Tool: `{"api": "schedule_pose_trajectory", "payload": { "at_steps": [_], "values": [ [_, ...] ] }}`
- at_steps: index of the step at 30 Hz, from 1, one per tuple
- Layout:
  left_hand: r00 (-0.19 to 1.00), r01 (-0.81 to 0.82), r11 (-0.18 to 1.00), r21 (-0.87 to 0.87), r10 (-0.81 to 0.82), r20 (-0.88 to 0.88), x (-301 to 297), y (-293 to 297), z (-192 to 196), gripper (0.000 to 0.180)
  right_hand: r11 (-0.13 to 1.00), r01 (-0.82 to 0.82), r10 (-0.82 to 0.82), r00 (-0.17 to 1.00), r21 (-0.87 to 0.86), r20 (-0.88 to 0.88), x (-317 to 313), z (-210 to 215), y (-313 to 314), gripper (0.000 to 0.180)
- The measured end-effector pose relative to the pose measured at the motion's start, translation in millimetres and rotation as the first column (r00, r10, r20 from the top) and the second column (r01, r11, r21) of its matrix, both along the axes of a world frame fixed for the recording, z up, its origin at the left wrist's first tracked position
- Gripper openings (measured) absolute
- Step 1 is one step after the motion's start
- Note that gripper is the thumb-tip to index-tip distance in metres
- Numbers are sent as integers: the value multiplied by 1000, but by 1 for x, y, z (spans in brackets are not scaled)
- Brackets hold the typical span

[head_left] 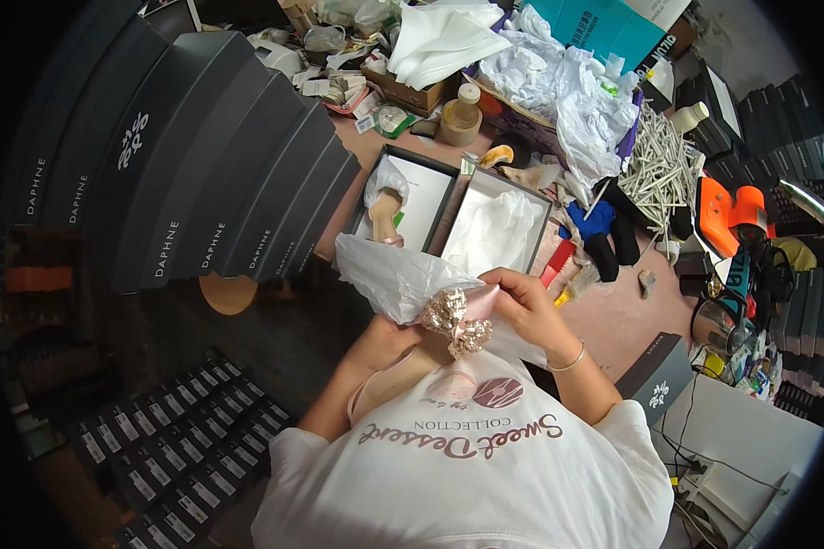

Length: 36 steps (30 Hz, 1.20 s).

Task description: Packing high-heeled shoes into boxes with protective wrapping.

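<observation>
A pink pointed shoe with a glittery gold bow (458, 322) is held close against my white shirt. My right hand (525, 309) pinches its pink toe. My left hand (392, 342) is closed around the shoe's other side, its fingertips hidden under white wrapping paper (403, 273) and the shoe. The paper spreads from beneath the shoe over the near edge of an open dark shoebox (448, 188). Inside that box a matching shoe (386, 212) lies with white paper around one end. Beside it is a grey-edged box part (542, 240) holding crumpled white paper (493, 229).
Dark shoeboxes (220, 165) are stacked high at the left, with more (178, 439) below. A capped bottle (460, 117), a red brush (557, 263), a bundle of white sticks (657, 165) and an orange device (728, 215) crowd the pink tabletop (604, 320). Another dark box (655, 377) stands near my right elbow.
</observation>
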<state>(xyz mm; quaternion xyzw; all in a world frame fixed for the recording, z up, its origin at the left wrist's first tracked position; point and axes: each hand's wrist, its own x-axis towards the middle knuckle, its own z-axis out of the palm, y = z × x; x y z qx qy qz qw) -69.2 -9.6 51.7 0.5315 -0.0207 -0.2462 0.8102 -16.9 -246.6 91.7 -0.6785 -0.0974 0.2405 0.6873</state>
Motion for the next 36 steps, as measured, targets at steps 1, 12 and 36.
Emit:
{"api": "schedule_pose_trajectory", "payload": {
  "at_steps": [1,12,36],
  "values": [
    [1000,-15,1000,-12,15,-12,1,0,-1,46,1000,-17,17,1000,12,-2,2,2,1,14],
    [989,-18,946,325,-32,148,6,1,-5,45,923,-380,378,925,-61,-45,73,20,2,57],
    [949,-245,906,-344,152,-274,-6,11,-11,53,701,1,675,325,-714,663,-36,7,51,26]
  ]
}}
